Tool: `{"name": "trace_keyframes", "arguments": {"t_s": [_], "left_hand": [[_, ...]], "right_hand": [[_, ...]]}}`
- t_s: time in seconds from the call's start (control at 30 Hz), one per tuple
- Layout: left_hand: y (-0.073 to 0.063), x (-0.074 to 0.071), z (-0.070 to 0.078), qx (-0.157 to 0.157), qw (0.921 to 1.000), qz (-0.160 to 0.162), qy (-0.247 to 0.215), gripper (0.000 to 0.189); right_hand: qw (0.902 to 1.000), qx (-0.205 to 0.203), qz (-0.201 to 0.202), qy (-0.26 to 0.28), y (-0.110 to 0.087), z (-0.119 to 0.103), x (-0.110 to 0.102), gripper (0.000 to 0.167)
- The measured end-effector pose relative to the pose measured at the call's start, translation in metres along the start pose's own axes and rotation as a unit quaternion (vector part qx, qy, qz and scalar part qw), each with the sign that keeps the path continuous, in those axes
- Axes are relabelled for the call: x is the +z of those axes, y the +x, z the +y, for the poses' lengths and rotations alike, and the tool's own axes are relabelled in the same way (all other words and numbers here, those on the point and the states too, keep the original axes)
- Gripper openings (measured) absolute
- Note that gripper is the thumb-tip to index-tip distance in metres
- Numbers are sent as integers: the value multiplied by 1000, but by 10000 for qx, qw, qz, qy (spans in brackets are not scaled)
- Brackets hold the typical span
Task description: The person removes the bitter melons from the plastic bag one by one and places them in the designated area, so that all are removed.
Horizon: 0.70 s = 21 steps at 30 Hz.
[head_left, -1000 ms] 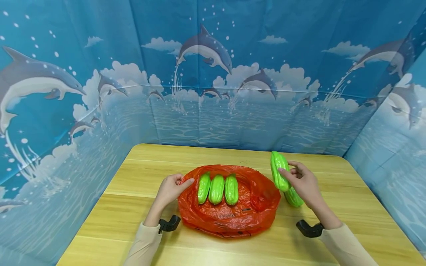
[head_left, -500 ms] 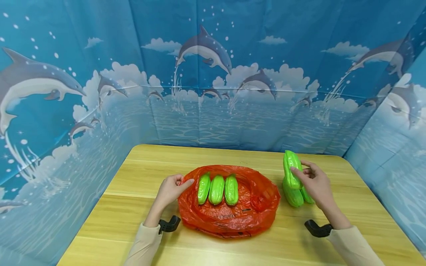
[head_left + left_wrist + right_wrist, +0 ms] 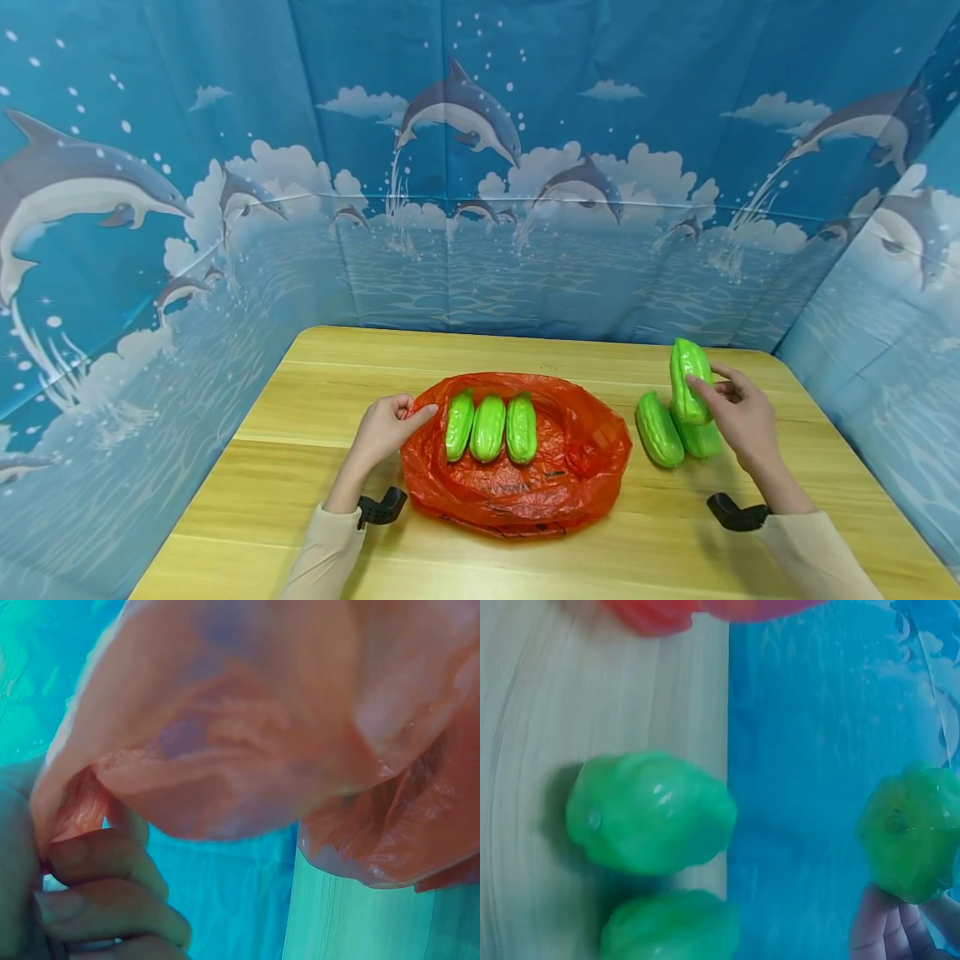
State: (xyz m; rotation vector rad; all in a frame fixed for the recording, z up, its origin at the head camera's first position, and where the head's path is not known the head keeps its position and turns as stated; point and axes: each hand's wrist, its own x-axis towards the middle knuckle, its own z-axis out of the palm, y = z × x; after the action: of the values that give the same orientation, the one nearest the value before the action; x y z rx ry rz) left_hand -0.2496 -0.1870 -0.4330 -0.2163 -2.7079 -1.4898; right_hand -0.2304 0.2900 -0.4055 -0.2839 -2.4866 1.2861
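A red plastic bag lies spread on the table with its mouth wide. Three shiny green ribbed gourds lie side by side inside it, toward its left. My left hand pinches the bag's left rim; in the left wrist view the curled fingers grip the thin plastic. To the right, my right hand holds another green gourd upright between thumb and fingers, raised off the table. Below it, a gourd and a partly hidden gourd lie on the table, right of the bag.
The light wooden table has rounded far corners. A blue curtain printed with dolphins hangs behind it and along both sides. Black camera mounts sit on both wrists, the left mount close to the bag.
My right hand has carried its gourd rightward, away from the bag, uncovering the gourds on the table beneath. The left hand and the bag have stayed in place.
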Motion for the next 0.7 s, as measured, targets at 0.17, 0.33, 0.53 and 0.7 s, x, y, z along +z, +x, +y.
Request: {"name": "trace_keyframes", "arguments": {"t_s": [0.17, 0.33, 0.53, 0.7], "left_hand": [[0, 0, 0, 44, 10000, 5, 14, 46], [0, -1, 1, 29, 10000, -13, 21, 47], [0, 0, 0, 25, 10000, 2, 22, 48], [1, 1, -2, 42, 10000, 11, 26, 47]], "right_hand": [[9995, 297, 20, -60, 5, 11, -5, 73], [9988, 492, 75, -3, 10, 28, -8, 73], [9965, 742, 336, 168, 19, 55, -8, 66], [9965, 791, 211, 156, 18, 61, -13, 71]]}}
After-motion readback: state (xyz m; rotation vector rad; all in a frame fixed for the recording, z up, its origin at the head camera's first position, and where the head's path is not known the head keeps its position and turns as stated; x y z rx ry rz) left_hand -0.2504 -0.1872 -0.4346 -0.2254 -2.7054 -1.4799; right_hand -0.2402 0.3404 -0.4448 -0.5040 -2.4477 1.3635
